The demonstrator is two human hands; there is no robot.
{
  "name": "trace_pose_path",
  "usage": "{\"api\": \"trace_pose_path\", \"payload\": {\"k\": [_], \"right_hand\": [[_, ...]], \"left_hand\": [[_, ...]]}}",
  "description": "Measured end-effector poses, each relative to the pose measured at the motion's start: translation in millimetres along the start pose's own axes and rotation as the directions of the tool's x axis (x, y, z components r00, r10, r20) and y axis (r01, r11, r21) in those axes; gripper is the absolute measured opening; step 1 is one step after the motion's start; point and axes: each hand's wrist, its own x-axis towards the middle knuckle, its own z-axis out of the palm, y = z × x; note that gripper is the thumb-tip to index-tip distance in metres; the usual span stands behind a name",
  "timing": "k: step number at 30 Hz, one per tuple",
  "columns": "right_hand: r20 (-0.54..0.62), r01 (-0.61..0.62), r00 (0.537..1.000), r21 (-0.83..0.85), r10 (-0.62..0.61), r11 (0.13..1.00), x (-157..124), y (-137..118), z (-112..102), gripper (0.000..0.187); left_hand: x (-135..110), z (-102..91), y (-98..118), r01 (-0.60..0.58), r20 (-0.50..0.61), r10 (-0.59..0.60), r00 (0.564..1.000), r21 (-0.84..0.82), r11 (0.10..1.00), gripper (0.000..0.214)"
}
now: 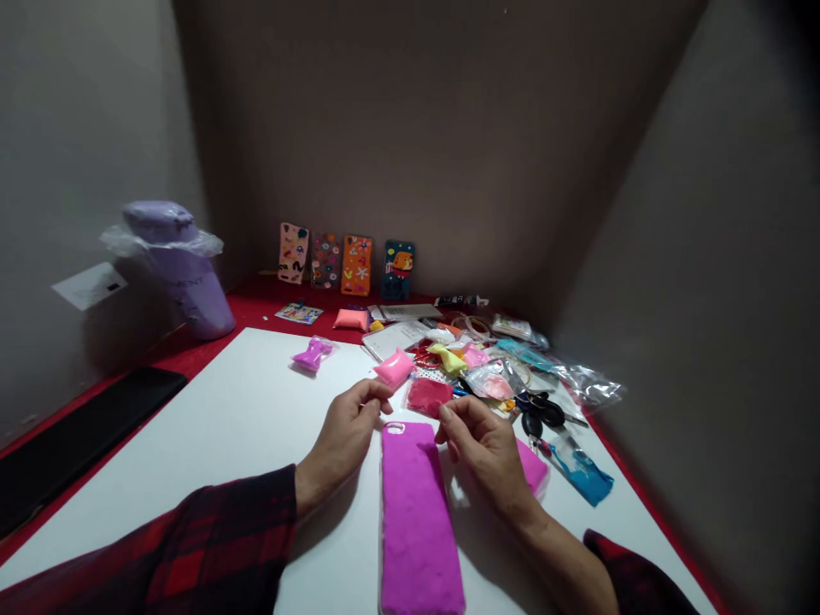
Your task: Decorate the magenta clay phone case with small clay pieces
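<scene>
Grip, left hand (346, 427): thumb and index finger bent toward each other, narrow gap, just beside the upper-left corner of the work. Cannot tell whether anything small sits between the tips.
Grip, right hand (483, 440): thumb and forefinger drawn together in a pinch at the upper-right edge of the work; contents, if any, not resolved.

Work piece: phone case (419, 521), flat on the white bench (256, 410), lower centre of frame, its near end reaching the bottom edge.
Progress, as judged: the upward face looks fully coated in magenta clay, slightly lumpy; the camera opening (395, 428) at the top is left clear. No ornaments on it. Smoothing and edge trimming look unfinished.

Around it: a magenta packet (535, 470) partly behind the right hand; a red packet (428, 396) and a pink packet (395, 368) beyond the hands, centre of frame; scissors (541, 412) and a blue packet (582, 470) to the right. A purple packet (313, 354) lies apart, left of centre.
Farther out: four decorated cases (356, 265) against the wall, upper centre; a lilac tumbler (198, 295), upper left.
</scene>
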Motion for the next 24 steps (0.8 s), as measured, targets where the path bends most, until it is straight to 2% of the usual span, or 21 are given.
{"api": "trace_pose_path", "payload": {"k": [3,8,15,18,21,24], "right_hand": [[0.058,0.033,0.998,-0.037,-0.031,0.999,-0.8,1.0,0.0,0.024],[0.049,0.058,0.997,-0.064,-0.055,0.996,1.2,0.3,-0.1,0.024],[0.046,0.061,0.997,-0.049,-0.058,0.997,2.4,1.5,0.5,0.024],[0.046,0.045,0.998,-0.055,-0.043,0.997,3.3,2.9,0.5,0.023],[-0.008,0.036,0.999,-0.049,-0.036,0.998,5.3,4.1,-0.3,0.023],[-0.13,0.051,0.99,-0.008,-0.052,0.999,7.6,4.9,-1.7,0.023]], "left_hand": [[1.0,-0.4,2.2,0.028,-0.002,-0.028,1.0,-0.084,0.996,0.01],[-0.6,3.1,-6.0,0.048,0.019,-0.047,0.999,-0.111,0.993,0.011],[2.6,8.8,-17.0,-0.037,-0.103,0.028,0.994,-0.086,0.996,0.011],[4.1,8.6,-17.4,-0.047,-0.093,0.038,0.995,-0.095,0.994,0.011],[3.3,8.3,-16.5,-0.032,-0.028,0.029,0.999,-0.101,0.994,0.01],[1.8,8.2,-14.7,-0.03,0.031,0.033,0.999,-0.088,0.996,0.007]]}}
